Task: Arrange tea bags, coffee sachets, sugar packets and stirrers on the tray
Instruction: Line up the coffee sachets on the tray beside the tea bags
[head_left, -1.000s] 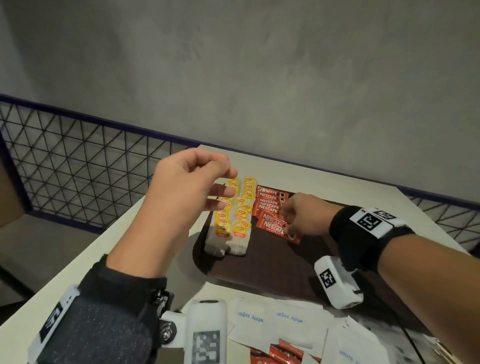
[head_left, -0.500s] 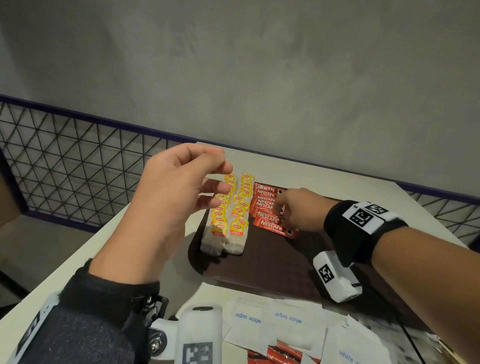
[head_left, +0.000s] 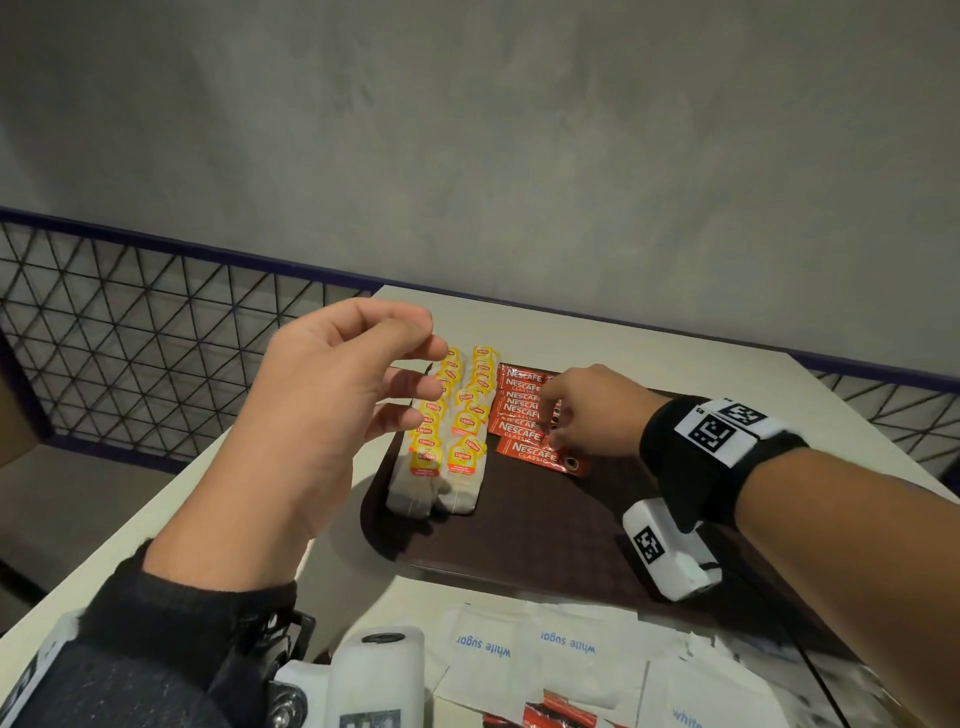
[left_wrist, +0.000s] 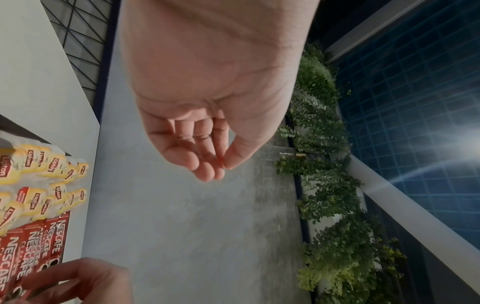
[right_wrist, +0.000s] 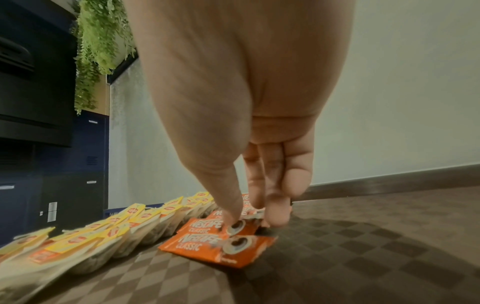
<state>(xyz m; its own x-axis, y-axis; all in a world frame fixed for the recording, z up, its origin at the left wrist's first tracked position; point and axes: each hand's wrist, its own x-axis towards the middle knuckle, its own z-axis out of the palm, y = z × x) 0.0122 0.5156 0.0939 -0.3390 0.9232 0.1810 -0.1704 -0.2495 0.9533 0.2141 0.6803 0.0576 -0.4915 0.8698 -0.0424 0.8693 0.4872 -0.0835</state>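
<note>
Head view: tray (head_left: 519, 540) at the table's (head_left: 675, 364) far edge carries tea bags (head_left: 457, 431) and sachets (head_left: 524, 410). Left hand (head_left: 322, 415) hovers, loosely curled, empty. Right hand (head_left: 587, 405) presses fingertips (right_wrist: 231, 218) on the sachets; pushing could skew the row.

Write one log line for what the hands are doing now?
left hand: raised, holds nothing | right hand: fingertips on coffee sachets | tray: tea bags, sachets | sugar packets: off tray
</note>
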